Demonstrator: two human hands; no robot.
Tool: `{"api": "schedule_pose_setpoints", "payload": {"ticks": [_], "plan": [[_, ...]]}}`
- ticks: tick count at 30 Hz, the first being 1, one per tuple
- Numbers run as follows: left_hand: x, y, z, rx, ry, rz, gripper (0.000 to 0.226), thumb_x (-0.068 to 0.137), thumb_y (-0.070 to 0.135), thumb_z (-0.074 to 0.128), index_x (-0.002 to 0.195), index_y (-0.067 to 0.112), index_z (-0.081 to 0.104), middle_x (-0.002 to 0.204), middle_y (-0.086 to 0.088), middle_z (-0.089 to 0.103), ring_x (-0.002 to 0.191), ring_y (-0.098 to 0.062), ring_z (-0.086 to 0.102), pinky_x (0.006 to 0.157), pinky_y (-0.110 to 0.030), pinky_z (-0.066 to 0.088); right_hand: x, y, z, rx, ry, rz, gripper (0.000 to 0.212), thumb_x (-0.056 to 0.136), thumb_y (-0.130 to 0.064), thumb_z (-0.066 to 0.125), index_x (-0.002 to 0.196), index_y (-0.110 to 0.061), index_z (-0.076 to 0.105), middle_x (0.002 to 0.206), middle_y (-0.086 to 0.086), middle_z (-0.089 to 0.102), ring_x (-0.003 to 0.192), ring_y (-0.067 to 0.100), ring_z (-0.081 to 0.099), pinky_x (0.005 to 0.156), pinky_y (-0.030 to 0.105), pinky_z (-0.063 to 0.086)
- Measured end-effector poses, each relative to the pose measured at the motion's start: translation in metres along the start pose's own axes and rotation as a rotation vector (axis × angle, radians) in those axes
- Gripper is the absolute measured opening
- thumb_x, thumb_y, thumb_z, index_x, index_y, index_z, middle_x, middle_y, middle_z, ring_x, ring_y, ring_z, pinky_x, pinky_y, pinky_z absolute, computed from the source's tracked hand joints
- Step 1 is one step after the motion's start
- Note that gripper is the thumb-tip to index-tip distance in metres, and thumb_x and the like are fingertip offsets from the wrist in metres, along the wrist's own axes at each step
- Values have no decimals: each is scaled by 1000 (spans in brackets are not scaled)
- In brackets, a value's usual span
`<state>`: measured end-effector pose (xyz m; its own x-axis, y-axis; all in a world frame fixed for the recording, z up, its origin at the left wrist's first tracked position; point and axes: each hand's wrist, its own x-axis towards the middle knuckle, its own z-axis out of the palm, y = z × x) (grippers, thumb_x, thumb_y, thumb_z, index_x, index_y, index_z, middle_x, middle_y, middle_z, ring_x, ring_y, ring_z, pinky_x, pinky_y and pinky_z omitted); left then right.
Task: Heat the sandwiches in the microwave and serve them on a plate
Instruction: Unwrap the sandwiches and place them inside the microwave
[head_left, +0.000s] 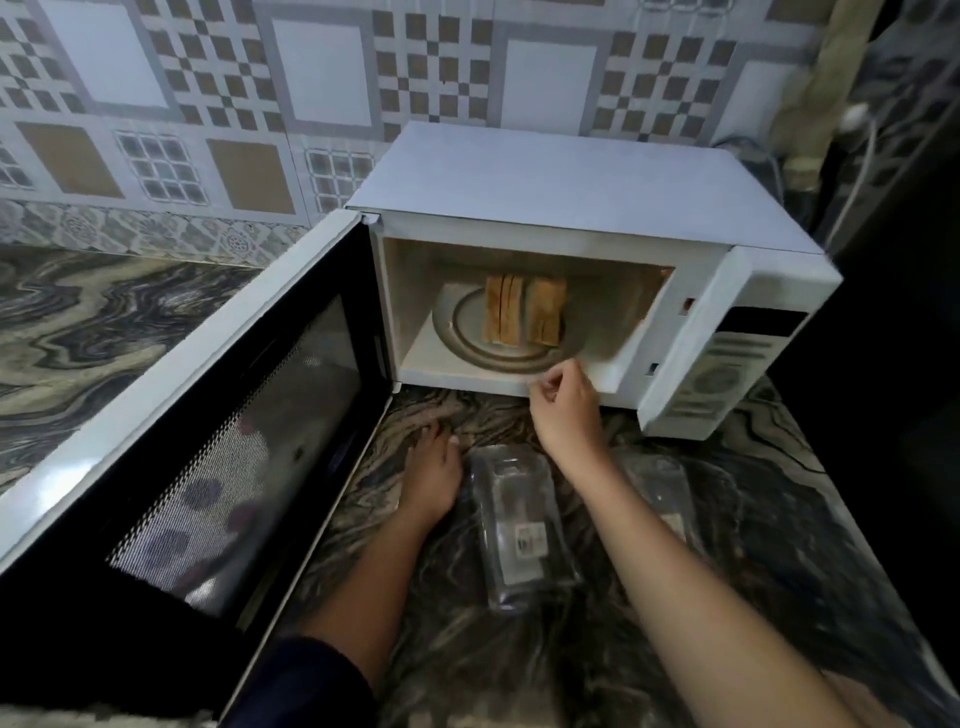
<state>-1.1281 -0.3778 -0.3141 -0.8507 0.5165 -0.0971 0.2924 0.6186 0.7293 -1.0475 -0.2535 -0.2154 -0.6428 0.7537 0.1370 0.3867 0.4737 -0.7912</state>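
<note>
A white microwave (571, 187) stands on the marble counter, its door (218, 415) swung wide to the left. Inside, two sandwiches (522, 317) stand on edge on a round plate (467, 332) with a dark ring. My right hand (563, 405) is at the front lip of the cavity, fingers curled, thumb and fingertips at the plate's near rim; whether they pinch it is unclear. My left hand (431, 473) rests flat on the counter below the opening, holding nothing.
Two empty clear plastic sandwich packs lie on the marble counter (779, 519): one (519, 525) between my arms, another (660, 493) to the right. The open door blocks the left side. A tiled wall stands behind, and cables hang at the back right.
</note>
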Motion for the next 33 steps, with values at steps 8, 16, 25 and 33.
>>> {"api": "schedule_pose_setpoints", "payload": {"ticks": [8, 16, 25, 33], "plan": [[-101, 2, 3, -510, 138, -120, 43, 100, 33, 33, 115, 4, 61, 120, -11, 61, 115, -21, 54, 95, -22, 35, -104, 42, -24, 90, -152, 31, 17, 92, -29, 52, 107, -19, 49, 109, 2, 57, 99, 18, 54, 77, 27, 40], [-157, 19, 27, -674, 54, -260, 25, 92, 41, 51, 88, 20, 63, 90, -4, 68, 91, -22, 66, 90, -40, 51, -148, 69, -20, -26, -188, 290, 44, 91, -41, 51, 121, -7, 47, 126, 11, 51, 118, 28, 48, 96, 34, 38], [-157, 22, 27, -784, 41, -491, 20, 91, 4, 53, 72, 7, 51, 73, -11, 58, 68, -17, 59, 51, -16, 53, -150, 86, -27, 570, -393, 688, 11, 92, -12, 56, 85, -7, 49, 82, 11, 62, 67, 16, 62, 63, 24, 54], [-159, 23, 24, -684, 76, -485, 21, 92, 2, 51, 72, 2, 57, 67, -15, 61, 58, -19, 64, 55, -21, 57, -156, 87, -24, 581, -361, 676, 4, 88, 1, 57, 88, 1, 53, 74, 13, 62, 65, 16, 62, 48, 14, 53]]}}
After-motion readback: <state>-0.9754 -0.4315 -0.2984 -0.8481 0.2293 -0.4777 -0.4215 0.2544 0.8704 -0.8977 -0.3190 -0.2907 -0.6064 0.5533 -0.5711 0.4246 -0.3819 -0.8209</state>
